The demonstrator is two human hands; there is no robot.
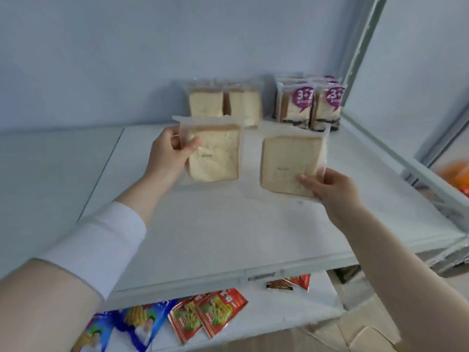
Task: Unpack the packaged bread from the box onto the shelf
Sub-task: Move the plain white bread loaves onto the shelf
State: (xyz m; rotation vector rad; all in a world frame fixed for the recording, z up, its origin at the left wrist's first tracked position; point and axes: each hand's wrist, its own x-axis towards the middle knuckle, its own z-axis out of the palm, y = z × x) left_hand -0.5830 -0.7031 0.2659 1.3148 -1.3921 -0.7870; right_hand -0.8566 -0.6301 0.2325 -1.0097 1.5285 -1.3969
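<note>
My left hand (pixel 168 151) grips the upper left corner of a clear packet of sliced white bread (pixel 217 154), held upright above the white shelf (pixel 228 224). My right hand (pixel 330 188) holds a second bread packet (pixel 286 161) by its lower right corner, beside the first. Both packets hang over the middle of the shelf. Two more plain bread packets (pixel 225 102) stand upright at the back of the shelf. The box is not in view.
Purple-labelled sandwich packets (pixel 309 102) stand at the back right of the shelf, against a grey upright post (pixel 360 47). The lower shelf holds red snack packets (pixel 210 313) and blue ones (pixel 134 323). Orange items (pixel 456 174) lie at far right.
</note>
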